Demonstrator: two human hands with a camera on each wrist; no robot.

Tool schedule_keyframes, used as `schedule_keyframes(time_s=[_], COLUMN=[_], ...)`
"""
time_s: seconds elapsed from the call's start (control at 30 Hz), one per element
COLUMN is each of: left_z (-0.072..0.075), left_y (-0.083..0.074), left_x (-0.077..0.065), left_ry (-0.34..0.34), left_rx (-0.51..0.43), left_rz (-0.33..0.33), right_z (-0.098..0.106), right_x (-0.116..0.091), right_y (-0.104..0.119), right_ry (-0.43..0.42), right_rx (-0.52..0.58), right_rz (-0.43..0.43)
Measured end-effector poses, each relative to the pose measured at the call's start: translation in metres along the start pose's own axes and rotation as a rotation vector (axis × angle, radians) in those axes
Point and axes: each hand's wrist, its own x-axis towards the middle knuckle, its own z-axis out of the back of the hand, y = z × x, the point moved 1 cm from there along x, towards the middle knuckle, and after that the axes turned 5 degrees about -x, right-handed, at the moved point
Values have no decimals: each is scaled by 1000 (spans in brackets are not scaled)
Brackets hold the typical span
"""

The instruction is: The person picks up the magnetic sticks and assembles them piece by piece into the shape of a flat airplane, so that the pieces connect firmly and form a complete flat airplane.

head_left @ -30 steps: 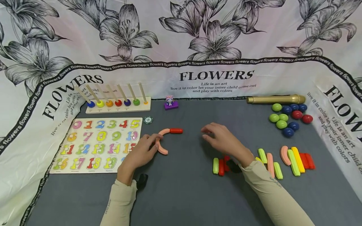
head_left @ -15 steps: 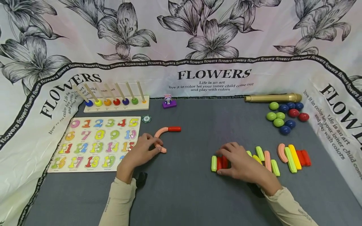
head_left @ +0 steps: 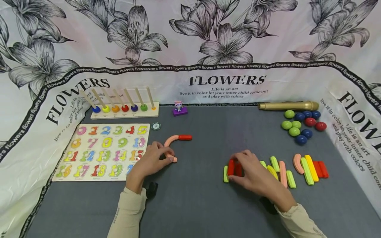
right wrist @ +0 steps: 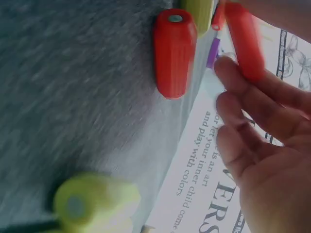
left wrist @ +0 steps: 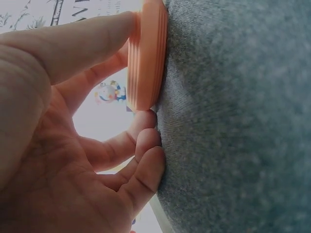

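My left hand (head_left: 150, 160) pinches the lower of two peach curved pieces (left wrist: 148, 58) between thumb and fingers, against the grey cloth. The upper peach curved piece (head_left: 169, 140) joins onto it, and a short red stick (head_left: 185, 137) lies at its far end, forming a hook-like line. On the right, my right hand (head_left: 253, 172) holds another red stick (right wrist: 245, 43) between thumb and fingers, raised off the cloth in the right wrist view. Beside it a second red stick (right wrist: 175, 56) and a light green stick (head_left: 226, 174) rest on the table.
Several coloured sticks (head_left: 309, 170) lie right of my right hand. Behind them are several coloured balls (head_left: 294, 131) and a gold microphone-like tube (head_left: 288, 106). A number board (head_left: 102, 152), pegged stand (head_left: 125, 113), round chip (head_left: 156, 126) and purple-based figurine (head_left: 180, 111) stand left and back.
My right hand has come down and rightward to the red sticks and lifted one. My left hand has shifted slightly down along the peach curve, from its middle to its lower piece.
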Motion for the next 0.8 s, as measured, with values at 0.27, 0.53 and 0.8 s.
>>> schedule_keyframes(time_s=[0.27,0.53,0.8], left_z=[2,1,2], left_y=[2,2,2], left_x=[1,4,2], left_ry=[9,7,-10], left_rx=[7,-3,14], left_rz=[5,0,6], right_z=[-15,-33,-57], right_x=[32,65,94], right_y=[17,32,64], right_ry=[-31,-31,-19], right_rx=[168,166,135], right_rz=[69,158,172])
